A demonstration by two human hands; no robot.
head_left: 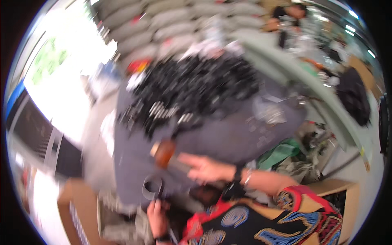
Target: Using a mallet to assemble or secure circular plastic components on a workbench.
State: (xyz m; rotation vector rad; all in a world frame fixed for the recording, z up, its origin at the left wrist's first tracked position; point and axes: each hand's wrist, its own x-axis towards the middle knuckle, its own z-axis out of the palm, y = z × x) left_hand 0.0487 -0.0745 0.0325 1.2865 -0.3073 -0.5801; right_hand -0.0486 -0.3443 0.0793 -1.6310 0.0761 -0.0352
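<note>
My left hand (157,218) is at the lower middle, its fingers closed on a dark piece at the table's near edge. Just beyond those fingers is a round ring (152,187) with a pale rim and dark middle; whether it is joined to the dark piece is unclear. My right hand (209,168) reaches in from the right, fingers pointing left and smeared by motion. Close to its fingertips is a blurred amber-brown object (165,153) with a paler end. Whether the hand grips it cannot be made out. Black pieces (200,81) lie heaped across the table's far half.
The table has a grey-purple cover (134,163). A clear plastic bag (270,112) sits on its right side. Cardboard boxes (77,212) stand nearby, and green cloth (281,154) lies at right. Stacked sacks (175,30) line the back. Another person (288,18) is at far right.
</note>
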